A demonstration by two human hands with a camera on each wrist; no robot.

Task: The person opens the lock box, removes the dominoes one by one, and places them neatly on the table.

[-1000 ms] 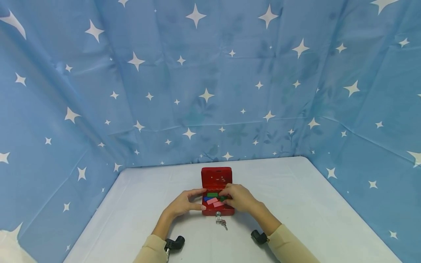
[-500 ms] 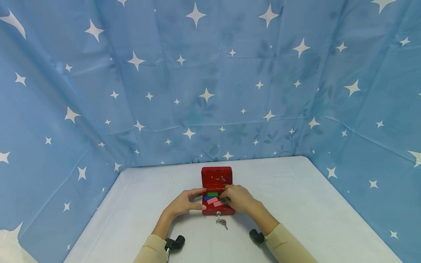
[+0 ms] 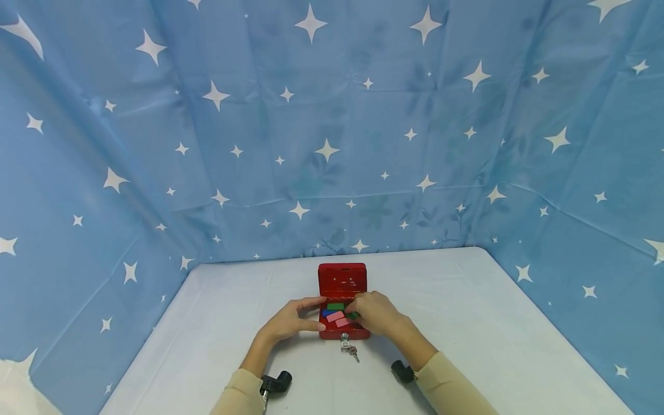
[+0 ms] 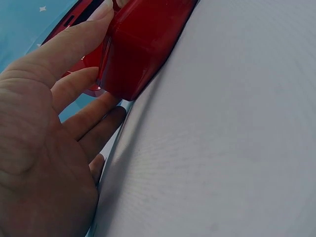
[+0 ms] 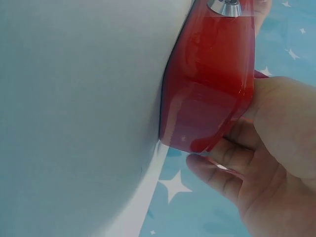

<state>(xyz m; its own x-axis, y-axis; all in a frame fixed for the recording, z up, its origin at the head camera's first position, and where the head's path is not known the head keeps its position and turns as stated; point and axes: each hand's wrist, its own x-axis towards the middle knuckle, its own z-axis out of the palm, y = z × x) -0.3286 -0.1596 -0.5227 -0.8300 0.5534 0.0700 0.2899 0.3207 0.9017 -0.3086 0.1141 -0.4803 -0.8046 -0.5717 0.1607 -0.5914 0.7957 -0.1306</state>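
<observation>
On the desk (image 3: pixel 233 305) stands the red box (image 3: pixel 331 335), with its lid (image 3: pixel 342 278) raised. The left hand (image 3: pixel 287 321), spread wide, touches the box's left side; the right hand (image 3: pixel 377 312), narrow, pinches one green block (image 3: pixel 353 315) inside the box. Keys (image 3: pixel 354 352) are in front of the box.

The box (image 3: pixel 332 335) is coloured red, the table (image 3: pixel 332 383) white; the blue curtain (image 3: pixel 353 118) is patterned with white stars (image 3: pixel 327 150)
</observation>
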